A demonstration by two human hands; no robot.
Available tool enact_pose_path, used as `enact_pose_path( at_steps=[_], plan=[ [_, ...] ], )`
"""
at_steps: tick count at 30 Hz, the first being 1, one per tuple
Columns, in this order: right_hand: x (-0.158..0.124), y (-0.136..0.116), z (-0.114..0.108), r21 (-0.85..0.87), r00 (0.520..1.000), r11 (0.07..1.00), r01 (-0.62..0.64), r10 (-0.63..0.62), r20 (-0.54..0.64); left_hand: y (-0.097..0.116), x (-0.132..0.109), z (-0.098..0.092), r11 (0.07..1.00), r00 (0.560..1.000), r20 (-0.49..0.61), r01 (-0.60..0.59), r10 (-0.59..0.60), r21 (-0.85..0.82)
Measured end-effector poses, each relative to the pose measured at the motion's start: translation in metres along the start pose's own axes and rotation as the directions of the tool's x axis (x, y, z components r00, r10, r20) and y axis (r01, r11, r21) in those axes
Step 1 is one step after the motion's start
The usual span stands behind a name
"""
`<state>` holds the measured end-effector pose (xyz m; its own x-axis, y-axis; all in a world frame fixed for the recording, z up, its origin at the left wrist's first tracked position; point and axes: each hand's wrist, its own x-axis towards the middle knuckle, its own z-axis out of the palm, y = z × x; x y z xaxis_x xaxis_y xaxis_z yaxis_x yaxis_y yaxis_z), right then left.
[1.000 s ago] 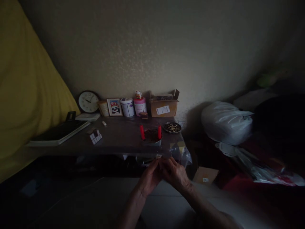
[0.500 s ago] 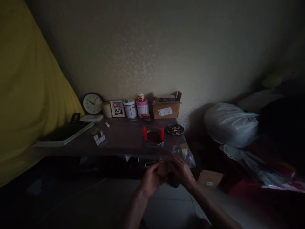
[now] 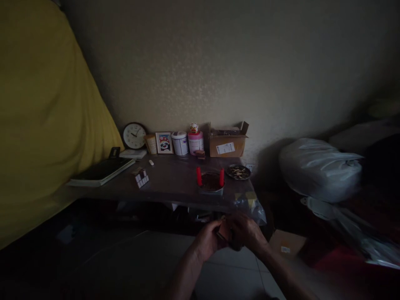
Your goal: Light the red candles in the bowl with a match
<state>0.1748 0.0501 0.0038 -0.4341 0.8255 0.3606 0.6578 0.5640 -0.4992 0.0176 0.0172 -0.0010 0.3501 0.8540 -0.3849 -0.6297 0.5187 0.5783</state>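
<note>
In the head view, my left hand grips a small brown box in front of the table's near edge. My right hand is curled close against the box's right side. Its fingertips are dark, and whatever is in them is hidden. Beyond the hands, two red candles stand at opposite sides of a round metal bowl with dark filling. Right of the bowl lies a dark plate of thin pale sticks. A clear plastic bag with yellowish pieces hangs at the table's right corner.
Along the wall stand a clock, a panda picture, two tubs and a cardboard box. A cube puzzle sits on the table. On the right are a white bag and floor cardboard.
The view has shifted, so the table and its objects appear farther right. Both hands remain together at the small box, which looks slightly more tilted now.
</note>
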Motion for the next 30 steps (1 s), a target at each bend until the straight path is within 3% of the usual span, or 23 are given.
enact_pose_path(
  at_steps=[5,18,25,30],
  plan=[
    [-0.001,0.003,0.003,-0.074,1.000,0.997,-0.030,0.030,-0.002,0.000,-0.003,0.002,0.999,0.999,-0.051,0.016,-0.013,0.051],
    [-0.003,0.008,0.008,-0.137,0.999,0.990,0.034,-0.031,0.026,-0.002,-0.001,-0.001,0.996,1.000,-0.021,0.010,-0.009,0.094],
    [-0.003,0.004,0.006,-0.198,0.998,0.980,-0.015,0.027,0.058,-0.002,0.001,-0.003,0.993,1.000,-0.010,0.017,-0.016,0.114],
    [-0.003,0.002,0.004,-0.227,0.998,0.974,0.014,-0.001,0.058,-0.004,0.004,-0.008,0.989,1.000,-0.005,-0.005,0.005,0.146]
  ],
)
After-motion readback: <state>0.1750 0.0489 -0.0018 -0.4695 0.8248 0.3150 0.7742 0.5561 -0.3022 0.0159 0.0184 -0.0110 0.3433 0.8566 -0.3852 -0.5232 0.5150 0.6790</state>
